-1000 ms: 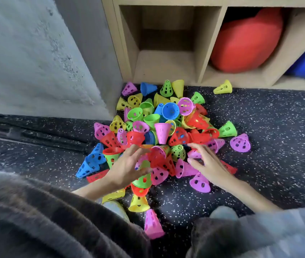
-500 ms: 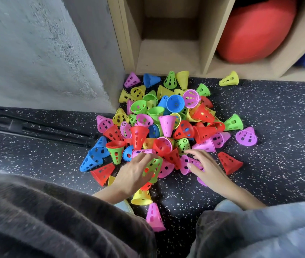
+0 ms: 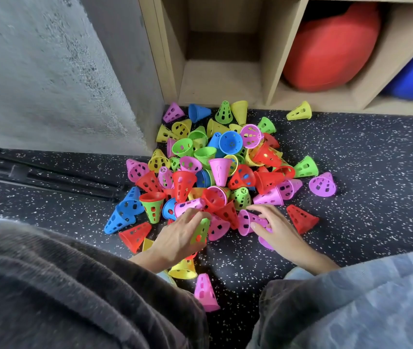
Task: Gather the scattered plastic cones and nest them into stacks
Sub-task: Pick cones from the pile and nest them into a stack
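The person kneels at the near edge of the pile of cones (image 3: 225, 170), which lies on the speckled floor (image 3: 376, 152) in front of the wooden shelf (image 3: 270, 79). The step in hand seems to be the first gathering. The left hand (image 3: 177, 238) grasps a green cone (image 3: 201, 230) with curled fingers, and some red shows under it, so perhaps a small stack is begun. The right hand (image 3: 278, 233) rests with loose, spread fingers on a pink cone (image 3: 249, 221); I cannot tell if it grips it.

The next move, I think, calls for turning one cone mouth-down and sliding it over another of the same direction.

Counting is difficult because many overlap: I see roughly sixty cones in five colours, two hands, and one yellow cone (image 3: 299, 112) lying apart near the shelf.
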